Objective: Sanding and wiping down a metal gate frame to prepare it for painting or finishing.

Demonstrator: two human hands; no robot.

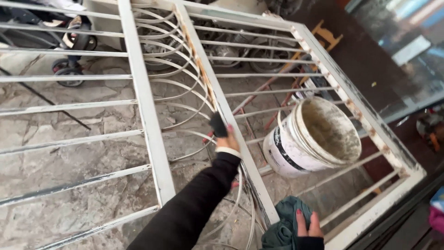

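We see a floor point(69, 185) of grey, cracked irregular stone in flat daylight. A stroller point(69, 41) stands at the upper left, a motorbike point(240, 46) behind it, a yellow wooden frame point(326, 34) and dark reddish ground point(370, 60) at the upper right.

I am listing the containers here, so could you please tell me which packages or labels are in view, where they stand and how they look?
Bucket: round, dirty white, tilted among the bars of the white metal grille, right of centre.
Label: dark band on the bucket's side.
No other packages, signs or screens are visible.
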